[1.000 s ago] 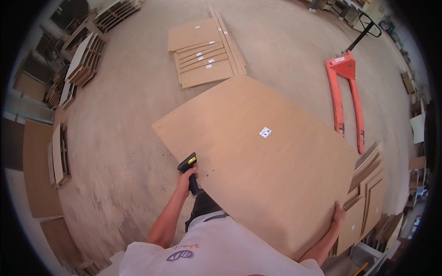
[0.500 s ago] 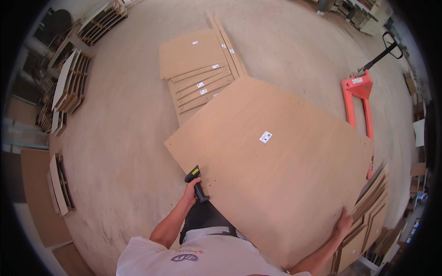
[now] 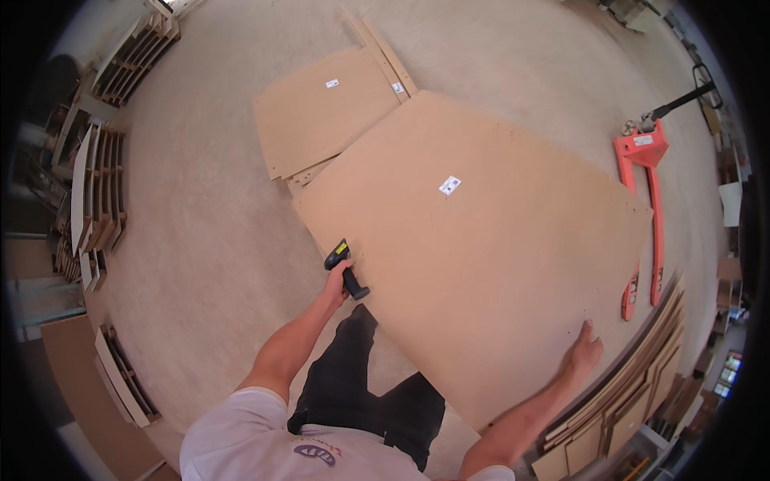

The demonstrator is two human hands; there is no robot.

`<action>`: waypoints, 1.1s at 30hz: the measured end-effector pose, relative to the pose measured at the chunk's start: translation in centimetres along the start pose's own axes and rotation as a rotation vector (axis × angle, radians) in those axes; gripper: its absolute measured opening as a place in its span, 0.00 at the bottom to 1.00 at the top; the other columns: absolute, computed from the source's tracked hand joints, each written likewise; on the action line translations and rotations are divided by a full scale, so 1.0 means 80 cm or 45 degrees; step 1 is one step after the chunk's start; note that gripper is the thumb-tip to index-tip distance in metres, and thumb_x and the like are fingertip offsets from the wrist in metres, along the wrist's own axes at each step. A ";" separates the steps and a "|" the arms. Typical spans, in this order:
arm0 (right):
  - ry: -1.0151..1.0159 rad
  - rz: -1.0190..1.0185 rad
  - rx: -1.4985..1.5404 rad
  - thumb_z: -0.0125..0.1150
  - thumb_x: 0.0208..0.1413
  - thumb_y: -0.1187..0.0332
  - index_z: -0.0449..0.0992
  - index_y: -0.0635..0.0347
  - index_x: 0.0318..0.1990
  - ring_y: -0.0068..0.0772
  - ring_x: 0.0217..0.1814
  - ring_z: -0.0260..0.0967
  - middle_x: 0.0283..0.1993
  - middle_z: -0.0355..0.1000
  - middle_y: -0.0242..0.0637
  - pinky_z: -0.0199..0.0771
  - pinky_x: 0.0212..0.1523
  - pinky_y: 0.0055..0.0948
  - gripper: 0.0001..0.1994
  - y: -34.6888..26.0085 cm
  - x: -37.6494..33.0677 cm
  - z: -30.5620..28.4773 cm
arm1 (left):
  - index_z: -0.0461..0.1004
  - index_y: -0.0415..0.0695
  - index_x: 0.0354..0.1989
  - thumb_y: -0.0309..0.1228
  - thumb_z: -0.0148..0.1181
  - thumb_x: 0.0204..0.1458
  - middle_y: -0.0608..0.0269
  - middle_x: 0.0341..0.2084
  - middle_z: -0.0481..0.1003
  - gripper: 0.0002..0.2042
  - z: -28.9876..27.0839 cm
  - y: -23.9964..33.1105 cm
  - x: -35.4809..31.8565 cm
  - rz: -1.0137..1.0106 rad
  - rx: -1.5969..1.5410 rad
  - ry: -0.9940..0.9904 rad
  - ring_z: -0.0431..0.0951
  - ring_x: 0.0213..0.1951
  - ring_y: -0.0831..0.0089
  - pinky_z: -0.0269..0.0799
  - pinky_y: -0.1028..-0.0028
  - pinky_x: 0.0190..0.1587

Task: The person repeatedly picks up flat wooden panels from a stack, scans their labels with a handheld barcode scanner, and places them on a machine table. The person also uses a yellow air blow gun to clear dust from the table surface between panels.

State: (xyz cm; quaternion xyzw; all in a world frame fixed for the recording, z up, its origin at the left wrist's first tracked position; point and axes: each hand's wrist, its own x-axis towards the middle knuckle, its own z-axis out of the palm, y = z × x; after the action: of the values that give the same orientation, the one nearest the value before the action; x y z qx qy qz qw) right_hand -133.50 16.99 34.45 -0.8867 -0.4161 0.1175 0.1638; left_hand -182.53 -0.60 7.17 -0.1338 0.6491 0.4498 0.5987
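Observation:
A large tan wooden panel (image 3: 497, 264) with a white label fills the space in front of me, held by its edges. In my left hand (image 3: 340, 280) is a black handheld barcode scanner (image 3: 350, 276) with a yellow sticker, lying against the panel's left edge; whether those fingers also grip the panel is hidden. My right hand (image 3: 585, 351) grips the panel's right edge, thumb on top and most fingers out of sight. Beyond the panel's far left side lies a smaller labelled board (image 3: 321, 112) on the floor, beside long narrow strips (image 3: 383, 56). The large panel partly covers them.
A red pallet jack (image 3: 642, 152) stands on the right. Panels (image 3: 626, 401) lean in a row at the lower right. Stacked boards and pallets (image 3: 100, 192) line the left side, with a brown sheet (image 3: 88, 393) below them.
The panel and both my hands have moved forward, and more of my legs shows. Most of the labelled strips under the smaller board are now covered from sight. The scanner stays in my left hand.

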 end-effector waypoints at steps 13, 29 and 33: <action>-0.347 -0.193 0.032 0.63 0.62 0.52 0.72 0.82 0.53 0.59 0.58 0.74 0.53 0.76 0.64 0.72 0.59 0.45 0.31 -0.128 -0.162 0.278 | 0.76 0.50 0.37 0.51 0.63 0.51 0.71 0.19 0.75 0.17 -0.064 0.108 -0.022 0.062 0.085 0.032 0.71 0.15 0.80 0.56 0.78 0.13; -0.821 -0.286 0.211 0.59 0.54 0.66 0.70 0.61 0.57 0.59 0.57 0.74 0.53 0.75 0.59 0.72 0.57 0.47 0.22 0.070 -0.260 0.379 | 0.83 0.36 0.38 0.51 0.70 0.37 0.44 0.35 0.82 0.28 -0.065 -0.056 -0.105 0.215 1.811 0.273 0.83 0.41 0.52 0.79 0.58 0.45; -0.855 -0.185 0.168 0.62 0.53 0.64 0.72 0.61 0.54 0.50 0.50 0.77 0.46 0.78 0.53 0.75 0.51 0.44 0.21 0.287 -0.181 0.231 | 0.82 0.32 0.38 0.51 0.69 0.38 0.41 0.33 0.82 0.30 0.034 -0.189 -0.171 0.408 1.687 0.135 0.83 0.40 0.50 0.77 0.59 0.46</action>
State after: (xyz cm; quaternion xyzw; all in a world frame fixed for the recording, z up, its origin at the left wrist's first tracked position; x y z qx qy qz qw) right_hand -132.88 -4.47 9.60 -0.7542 -0.5002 0.4173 0.0828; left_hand -166.58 -12.08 13.37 0.3367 0.8276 0.0336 0.4478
